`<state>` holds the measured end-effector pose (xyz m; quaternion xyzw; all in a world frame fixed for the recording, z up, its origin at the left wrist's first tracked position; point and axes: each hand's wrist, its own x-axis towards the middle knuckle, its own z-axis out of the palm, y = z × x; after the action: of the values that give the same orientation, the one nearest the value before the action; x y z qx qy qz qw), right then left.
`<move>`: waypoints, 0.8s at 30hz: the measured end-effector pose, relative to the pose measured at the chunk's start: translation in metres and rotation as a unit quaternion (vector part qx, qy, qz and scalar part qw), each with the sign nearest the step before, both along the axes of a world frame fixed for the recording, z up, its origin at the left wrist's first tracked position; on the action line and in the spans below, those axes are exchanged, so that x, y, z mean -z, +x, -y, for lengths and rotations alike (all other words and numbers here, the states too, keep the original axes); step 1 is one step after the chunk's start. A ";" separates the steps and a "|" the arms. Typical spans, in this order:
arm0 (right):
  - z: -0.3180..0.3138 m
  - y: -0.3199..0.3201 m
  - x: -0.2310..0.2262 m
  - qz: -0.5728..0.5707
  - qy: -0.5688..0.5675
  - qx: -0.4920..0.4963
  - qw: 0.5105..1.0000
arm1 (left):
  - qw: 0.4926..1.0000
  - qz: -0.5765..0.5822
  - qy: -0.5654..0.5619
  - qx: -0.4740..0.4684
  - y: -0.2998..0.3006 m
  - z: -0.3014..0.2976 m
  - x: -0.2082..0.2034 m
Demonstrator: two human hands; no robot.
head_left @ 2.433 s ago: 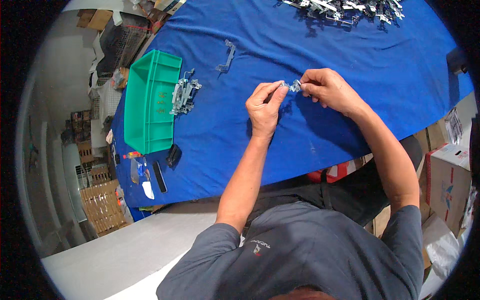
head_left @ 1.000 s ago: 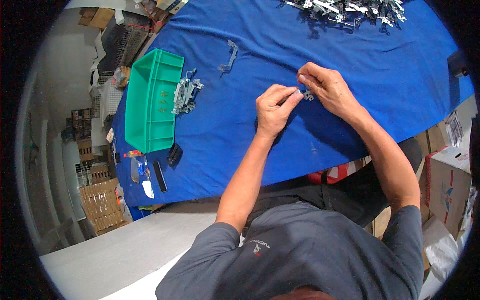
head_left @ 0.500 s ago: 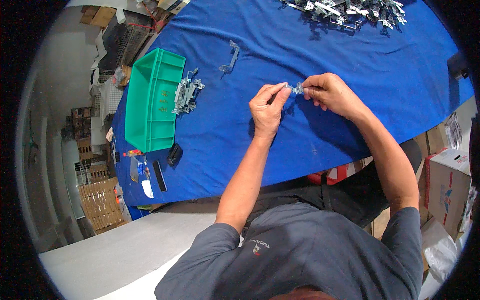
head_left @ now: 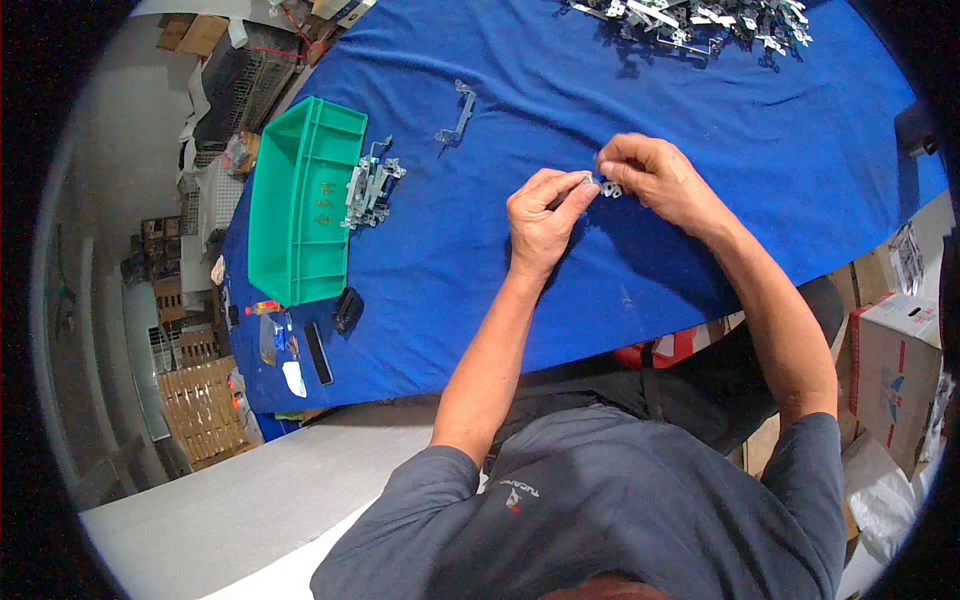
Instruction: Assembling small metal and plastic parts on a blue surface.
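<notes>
My left hand (head_left: 540, 222) pinches a small silver metal bracket (head_left: 612, 188) between thumb and fingertips, above the blue cloth. Curled around the bracket's other end are the fingers of my right hand (head_left: 660, 185), with thumb and index finger close together on it. Most of the bracket is hidden by my fingers. A single long metal bracket (head_left: 458, 112) lies on the cloth ahead and to the left. Farther left, a small heap of similar metal brackets (head_left: 372, 190) rests against the green plastic bin (head_left: 325, 270).
A big pile of metal parts (head_left: 700, 20) covers the table's far side. Near the left edge of the blue cloth (head_left: 480, 280) lie a black object (head_left: 347, 310), a dark phone-like slab (head_left: 318, 353) and small items. A cardboard box (head_left: 895, 360) stands at the right.
My right hand's index finger and thumb have shifted up and left, closer to my left fingertips. The bracket has turned between my hands. My left hand has moved slightly right.
</notes>
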<state>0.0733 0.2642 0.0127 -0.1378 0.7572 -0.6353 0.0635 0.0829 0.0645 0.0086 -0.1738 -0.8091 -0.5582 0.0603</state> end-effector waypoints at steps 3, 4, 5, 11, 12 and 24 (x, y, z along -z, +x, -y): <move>0.005 0.001 -0.009 -0.014 -0.037 0.095 0.995 | 1.000 -0.009 0.008 -0.007 0.000 0.000 0.001; 0.001 0.000 -0.007 -0.015 -0.037 0.095 0.995 | 0.999 -0.018 0.018 -0.020 0.001 0.000 0.002; -0.006 -0.002 -0.004 0.022 0.001 0.057 0.998 | 0.999 -0.019 0.018 -0.019 0.001 0.000 0.003; -0.001 0.004 -0.006 0.100 0.009 -0.021 0.995 | 0.992 0.035 0.087 -0.081 -0.001 0.005 0.010; -0.001 0.004 -0.006 0.101 0.009 -0.021 0.995 | 0.994 0.022 0.083 -0.070 -0.003 0.004 0.010; -0.003 0.003 0.002 0.069 -0.005 -0.010 0.998 | 0.996 0.012 0.077 -0.046 -0.003 0.004 0.009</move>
<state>0.0760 0.2677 0.0110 -0.1009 0.7462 -0.6468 0.1213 0.0803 0.0610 -0.0004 -0.1243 -0.7717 -0.6172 0.0899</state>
